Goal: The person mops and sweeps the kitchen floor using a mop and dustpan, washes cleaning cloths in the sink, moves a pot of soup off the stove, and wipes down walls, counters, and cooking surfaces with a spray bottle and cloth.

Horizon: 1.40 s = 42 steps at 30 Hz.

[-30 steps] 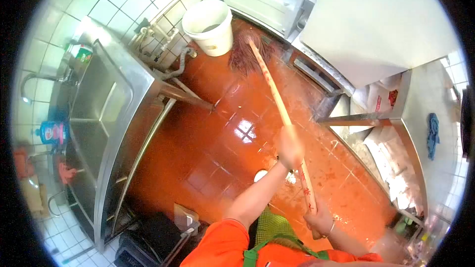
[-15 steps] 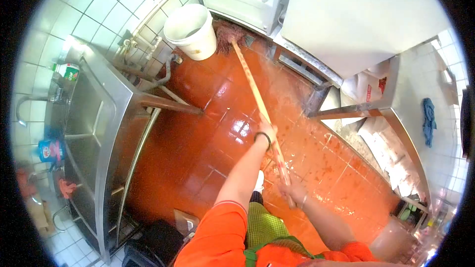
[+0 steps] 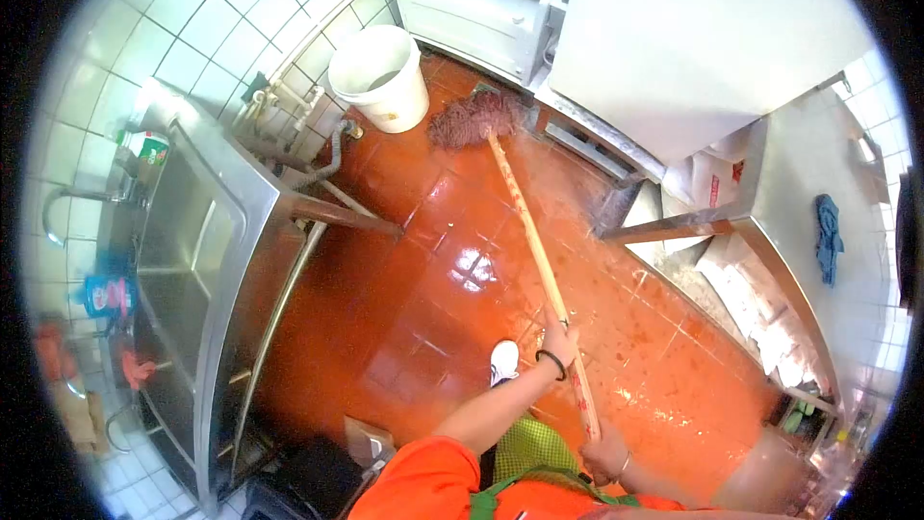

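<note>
Mop (image 3: 474, 120) head sits on shiny red floor (image 3: 404, 289), upper ctr of frame, just beside white bucket (image 3: 404, 104); handle slants to lower ctr. L hand (image 3: 560, 339) w/ dark wristband closed round handle; R hand (image 3: 604, 453) closed round it nr its lower-frame end. Steel sink (image 3: 183, 270) at left.

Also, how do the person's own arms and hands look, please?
The left hand has no glove; a dark, round band is at its wrist. The right hand, also gloveless, has a thin, pale bracelet. The left sleeve is orange and short.
</note>
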Available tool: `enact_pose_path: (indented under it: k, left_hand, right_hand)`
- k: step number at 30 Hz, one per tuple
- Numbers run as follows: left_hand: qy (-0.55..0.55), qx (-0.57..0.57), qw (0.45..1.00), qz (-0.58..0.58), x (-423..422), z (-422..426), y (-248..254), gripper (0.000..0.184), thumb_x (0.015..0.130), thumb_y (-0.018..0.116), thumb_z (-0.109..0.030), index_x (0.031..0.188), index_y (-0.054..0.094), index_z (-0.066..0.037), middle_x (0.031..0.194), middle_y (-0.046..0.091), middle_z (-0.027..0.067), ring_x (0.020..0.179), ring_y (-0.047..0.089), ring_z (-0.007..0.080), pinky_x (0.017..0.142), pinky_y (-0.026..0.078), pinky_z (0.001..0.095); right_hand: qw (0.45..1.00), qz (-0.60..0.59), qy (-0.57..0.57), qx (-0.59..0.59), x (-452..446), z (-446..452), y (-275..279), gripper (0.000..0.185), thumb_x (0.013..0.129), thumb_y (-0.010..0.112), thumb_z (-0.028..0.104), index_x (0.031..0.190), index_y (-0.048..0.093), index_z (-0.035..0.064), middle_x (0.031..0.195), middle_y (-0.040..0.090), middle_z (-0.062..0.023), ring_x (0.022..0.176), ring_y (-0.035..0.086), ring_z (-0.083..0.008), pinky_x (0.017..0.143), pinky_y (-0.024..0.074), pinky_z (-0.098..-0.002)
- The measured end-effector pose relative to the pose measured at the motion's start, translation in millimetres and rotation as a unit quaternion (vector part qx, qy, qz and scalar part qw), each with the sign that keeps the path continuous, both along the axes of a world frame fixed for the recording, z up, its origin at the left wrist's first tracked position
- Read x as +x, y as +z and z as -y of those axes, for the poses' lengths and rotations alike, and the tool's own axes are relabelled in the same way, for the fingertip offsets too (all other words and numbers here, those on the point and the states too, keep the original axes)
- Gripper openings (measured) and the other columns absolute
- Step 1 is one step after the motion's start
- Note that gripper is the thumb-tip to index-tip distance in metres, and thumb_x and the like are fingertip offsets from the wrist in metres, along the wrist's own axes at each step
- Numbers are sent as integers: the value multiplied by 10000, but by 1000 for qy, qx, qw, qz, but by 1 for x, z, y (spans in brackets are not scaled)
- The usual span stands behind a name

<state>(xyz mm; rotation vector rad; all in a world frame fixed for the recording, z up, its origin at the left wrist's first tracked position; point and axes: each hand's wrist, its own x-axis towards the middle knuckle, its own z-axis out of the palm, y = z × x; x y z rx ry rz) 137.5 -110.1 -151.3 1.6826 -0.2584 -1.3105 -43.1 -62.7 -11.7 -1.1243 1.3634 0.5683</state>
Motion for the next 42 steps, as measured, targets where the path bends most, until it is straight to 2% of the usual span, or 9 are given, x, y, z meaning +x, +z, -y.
enact_pose_path:
  k: [5, 7, 9, 13, 20, 23, 27, 30, 42]
  left_hand:
    - [71, -11, 991, -116, 54, 21, 75, 748, 742, 432, 4, 1333, -26, -20, 1169, 349, 207, 908, 472, 262, 793, 407, 308]
    - [107, -103, 988, 38, 63, 24, 59, 748, 743, 420, 28, 1336, -32, -37, 1064, 434, 178, 780, 518, 223, 659, 448, 290]
    - [105, -104, 985, 89, 71, 27, 46, 746, 748, 428, 22, 1336, -27, -39, 997, 467, 154, 703, 518, 205, 605, 449, 291]
    - [81, -92, 978, 168, 94, 47, 36, 730, 770, 438, 8, 1342, -10, -72, 851, 516, 112, 579, 510, 197, 527, 451, 299]
    - [40, 85, 995, 27, 132, 80, -16, 636, 736, 497, -8, 1274, 167, -85, 827, 495, 115, 595, 519, 203, 485, 470, 307]
    - [50, 0, 997, 60, 98, 57, -101, 560, 729, 537, -10, 1194, 226, -25, 797, 483, 96, 527, 532, 233, 428, 476, 320]
    - [167, -4, 939, -299, 57, 38, -42, 329, 683, 610, -71, 943, 414, -23, 749, 505, 92, 561, 545, 221, 411, 460, 311]
    - [200, 114, 868, -440, 11, 21, -57, 247, 695, 616, -122, 840, 430, -52, 677, 501, 82, 501, 513, 195, 414, 451, 308]
    - [210, 187, 857, -431, -65, -26, 38, 186, 709, 583, -78, 651, 407, -62, 546, 405, 52, 429, 432, 182, 395, 386, 290]
  right_hand:
    - [994, 92, 14, -56, 8, 4, -11, 509, 668, 596, 214, 1110, 422, 33, 817, 540, -156, 764, 561, -240, 668, 453, -339]
    - [991, 126, 9, -49, 31, 18, -4, 517, 667, 595, 212, 1120, 420, 36, 822, 538, -149, 752, 554, -241, 669, 449, -337]
    - [966, 249, -31, -64, 47, 22, 3, 540, 675, 550, 12, 1166, 329, 48, 650, 452, -44, 449, 450, -123, 393, 390, -265]
    - [979, 194, -41, -57, 74, 44, -16, 509, 682, 568, 61, 1145, 359, 53, 692, 459, -48, 501, 458, -112, 434, 395, -258]
    - [980, 181, -86, 7, 118, 72, -50, 394, 691, 559, 95, 1048, 399, 54, 643, 464, -44, 469, 459, -140, 424, 396, -287]
    - [985, 161, -48, -45, 70, 39, -32, 375, 692, 565, 83, 1027, 397, 57, 619, 456, -33, 473, 463, -135, 422, 395, -286]
    - [998, 33, -24, 54, 1, 4, 57, 458, 688, 617, 207, 1084, 447, 53, 784, 547, -75, 646, 546, -185, 587, 456, -316]
    - [991, 105, 37, -73, -120, -72, 40, 477, 702, 631, 277, 1085, 440, 65, 803, 534, -65, 649, 538, -203, 585, 453, -346]
    - [989, -112, 91, -6, -147, -64, 91, 502, 712, 629, 315, 1095, 427, 62, 826, 528, -72, 664, 531, -217, 610, 453, -352]
